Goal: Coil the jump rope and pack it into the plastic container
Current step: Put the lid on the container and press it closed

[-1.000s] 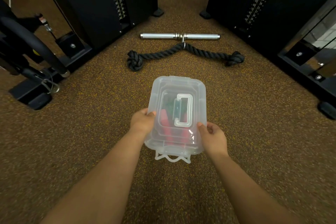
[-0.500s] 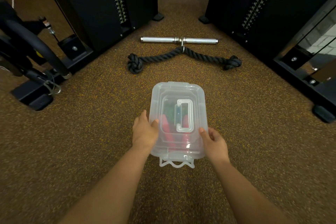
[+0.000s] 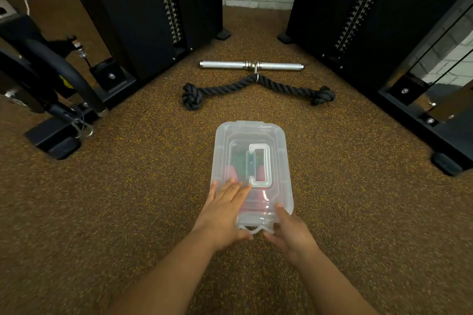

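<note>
Open floor (image 3: pixel 128 212) flanks the container (image 3: pixel 279 140); beyond it the rope (image 3: pixel 230 87), bar (image 3: pixel 225 64) and, apparently, black machines (image 3: pixel 143 20) block passage.

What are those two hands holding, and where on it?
The plastic container. The left hand lies flat on its lid's near left part; the right hand grips its near right corner, by the latch.
</note>
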The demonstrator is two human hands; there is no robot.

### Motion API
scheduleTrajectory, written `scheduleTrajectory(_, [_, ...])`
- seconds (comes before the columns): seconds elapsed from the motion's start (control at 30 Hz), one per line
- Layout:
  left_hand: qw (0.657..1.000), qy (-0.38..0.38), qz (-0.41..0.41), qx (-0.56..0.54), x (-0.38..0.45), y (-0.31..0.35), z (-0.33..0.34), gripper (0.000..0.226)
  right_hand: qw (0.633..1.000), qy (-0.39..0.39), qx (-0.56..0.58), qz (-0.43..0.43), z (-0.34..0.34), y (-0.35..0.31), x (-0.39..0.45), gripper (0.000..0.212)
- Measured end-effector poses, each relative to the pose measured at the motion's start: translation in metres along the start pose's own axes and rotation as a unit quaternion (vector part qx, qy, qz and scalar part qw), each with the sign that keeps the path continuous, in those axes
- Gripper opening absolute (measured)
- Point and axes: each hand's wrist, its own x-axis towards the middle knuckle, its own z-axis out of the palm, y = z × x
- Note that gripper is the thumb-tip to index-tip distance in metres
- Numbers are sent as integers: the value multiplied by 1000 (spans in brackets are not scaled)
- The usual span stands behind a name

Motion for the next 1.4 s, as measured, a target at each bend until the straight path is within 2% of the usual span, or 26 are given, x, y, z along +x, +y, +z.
scheduleTrajectory(0.17, [1000, -5, -11, -1, 0, 9, 0, 104, 999, 12, -15, 27, 3, -9, -3, 27])
scheduleTrajectory(0.4, [997, -47, -9, 68, 3, 17, -4, 101, 997, 13, -63, 49, 2, -21, -3, 27])
scheduleTrajectory(0.57, [997, -29, -12, 71, 2, 19, -5, 88, 995, 22, -84, 41, 3, -29, -2, 26])
scheduleTrajectory(0.63, [998, -19, -13, 61, 1, 17, -6, 88, 993, 13, -105, 42, 3, -31, -3, 29])
scheduleTrajectory(0.7, [998, -7, -17, 53, 1, 17, -4, 90, 983, 31, -178, 17, 3, -30, -2, 47])
scheduleTrajectory(0.77, [999, 5, -15, 46, 1, 16, -2, 90, 940, 92, -317, -84, 3, -28, -2, 74])
scheduleTrajectory(0.8, [999, 11, -12, 38, 2, 14, -2, 91, 903, 119, -376, -171, 4, -27, -4, 79])
scheduleTrajectory(0.87, [1000, 19, 3, 13, 3, 7, -1, 90, 792, 120, -490, -344, 7, -26, -5, 74])
scheduleTrajectory(0.93, [999, 11, 25, -16, 5, -1, -1, 88, 699, 64, -579, -415, 15, -28, -2, 64])
scheduleTrajectory(1.0, [999, -4, 42, -30, 7, -7, 0, 88, 651, 22, -632, -420, 23, -30, 8, 62])
scheduleTrajectory(1.1, [998, -16, 51, -34, 10, -11, 2, 89, 609, 14, -667, -428, 26, -27, 22, 63])
scheduleTrajectory(1.4, [997, -23, 69, -30, 10, -15, 3, 87, 588, 75, -670, -448, 26, -12, 27, 55])
